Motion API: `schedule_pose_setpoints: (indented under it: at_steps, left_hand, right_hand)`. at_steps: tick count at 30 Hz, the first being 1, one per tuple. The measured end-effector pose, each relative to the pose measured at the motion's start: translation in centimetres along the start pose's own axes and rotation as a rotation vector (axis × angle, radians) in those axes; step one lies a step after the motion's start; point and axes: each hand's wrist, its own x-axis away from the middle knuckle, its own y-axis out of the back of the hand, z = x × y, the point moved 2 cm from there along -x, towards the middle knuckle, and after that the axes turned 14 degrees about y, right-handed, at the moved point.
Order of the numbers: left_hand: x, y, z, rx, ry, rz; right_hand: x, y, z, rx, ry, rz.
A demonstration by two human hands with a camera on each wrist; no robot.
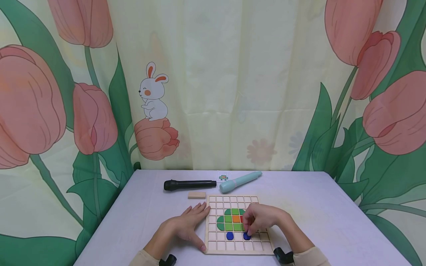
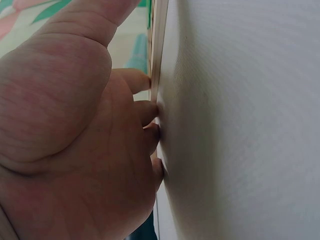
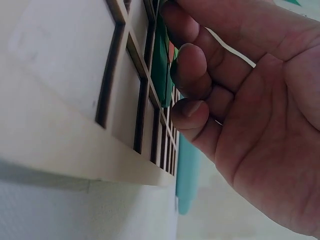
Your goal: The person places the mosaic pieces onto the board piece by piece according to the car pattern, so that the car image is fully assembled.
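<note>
A wooden grid board lies on the table. In its cells, green tiles, an orange tile and a partly covered red one form a rounded patch. Below that patch, a blue round piece sits in a cell. My right hand pinches a second blue round piece at the board, in the same row; the right wrist view hides this piece behind the fingers. My left hand has its fingers spread, with fingertips and thumb against the board's left edge; the left wrist view shows its palm.
Behind the board lie a black microphone-shaped object, a light-blue pen-shaped tube and a small wooden block. A small picture card lies near the table's back edge. A printed curtain hangs behind the table.
</note>
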Motion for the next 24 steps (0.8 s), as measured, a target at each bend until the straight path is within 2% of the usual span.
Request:
schedule_pose_setpoints:
  at_steps: [7,17,24]
  left_hand:
    - [0.08,0.03,-0.02,0.005,-0.001,-0.002]
    - [0.17,0.12,-0.06,0.019,0.004,0.002]
    - [0.04,0.08,-0.03,0.021,0.007,0.002]
  right_hand:
    - [0.06,0.01,0.04,0.008,-0.002,-0.009]
    - [0.04,-0.08,0.21,0.022,-0.052,-0.016]
    - [0.10,0.58,0.03,0.036,-0.008,-0.052]
